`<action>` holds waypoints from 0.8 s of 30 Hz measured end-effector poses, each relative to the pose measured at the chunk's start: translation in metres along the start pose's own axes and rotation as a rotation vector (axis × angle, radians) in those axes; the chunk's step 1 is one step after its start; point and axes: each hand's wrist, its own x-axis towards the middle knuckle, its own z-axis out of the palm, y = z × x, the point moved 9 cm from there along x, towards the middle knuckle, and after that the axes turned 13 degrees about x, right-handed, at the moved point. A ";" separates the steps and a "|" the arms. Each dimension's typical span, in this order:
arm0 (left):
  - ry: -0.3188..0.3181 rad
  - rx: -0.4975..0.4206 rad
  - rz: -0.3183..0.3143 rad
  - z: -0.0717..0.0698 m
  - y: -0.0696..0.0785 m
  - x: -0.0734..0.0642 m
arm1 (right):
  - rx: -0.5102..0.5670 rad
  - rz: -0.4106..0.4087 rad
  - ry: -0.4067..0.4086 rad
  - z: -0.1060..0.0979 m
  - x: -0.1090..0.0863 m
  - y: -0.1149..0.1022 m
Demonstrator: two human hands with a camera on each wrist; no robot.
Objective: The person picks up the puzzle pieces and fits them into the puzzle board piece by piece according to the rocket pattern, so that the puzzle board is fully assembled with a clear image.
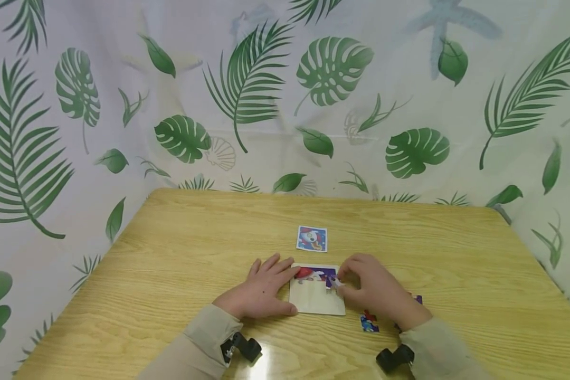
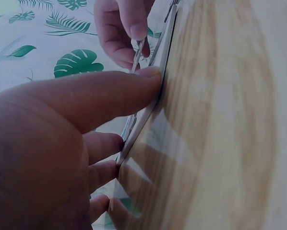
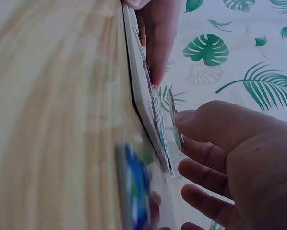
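A square puzzle board (image 1: 315, 302) lies on the table, its upper strip covered by red, white and purple pieces (image 1: 307, 273) and its lower part bare. My left hand (image 1: 266, 291) rests at the board's left side with fingers spread, thumb (image 2: 119, 91) and fingertips touching its edge. Over the board's right side, my right hand (image 1: 375, 285) pinches a purple and white puzzle piece (image 1: 331, 282) between thumb and fingers. The right wrist view shows this piece (image 3: 176, 120) tilted up, held just above the board (image 3: 141, 91).
Beyond the board lies a small picture card (image 1: 312, 239). Loose puzzle pieces (image 1: 369, 321) lie near my right wrist, with another piece (image 1: 417, 299) partly hidden behind it. A leaf-patterned cloth (image 1: 266, 105) hangs behind the wooden table (image 1: 195, 232).
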 end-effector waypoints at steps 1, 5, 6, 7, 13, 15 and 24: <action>-0.002 -0.001 0.000 0.000 0.000 0.000 | -0.005 -0.002 -0.001 0.003 0.002 -0.002; -0.004 -0.001 0.003 -0.001 0.000 0.000 | -0.021 -0.044 -0.010 0.017 0.013 -0.014; -0.003 -0.002 0.004 -0.001 0.000 0.000 | -0.025 -0.070 -0.011 0.020 0.016 -0.019; 0.000 0.000 0.005 -0.001 0.000 0.000 | -0.031 -0.095 -0.013 0.024 0.019 -0.023; 0.000 -0.007 0.008 -0.001 0.001 0.000 | -0.088 -0.154 -0.042 0.044 0.030 -0.040; -0.004 -0.012 0.009 -0.001 0.002 -0.001 | -0.104 -0.138 -0.048 0.048 0.031 -0.040; -0.018 -0.034 0.040 -0.002 -0.001 -0.003 | -0.102 -0.108 -0.045 0.049 0.031 -0.041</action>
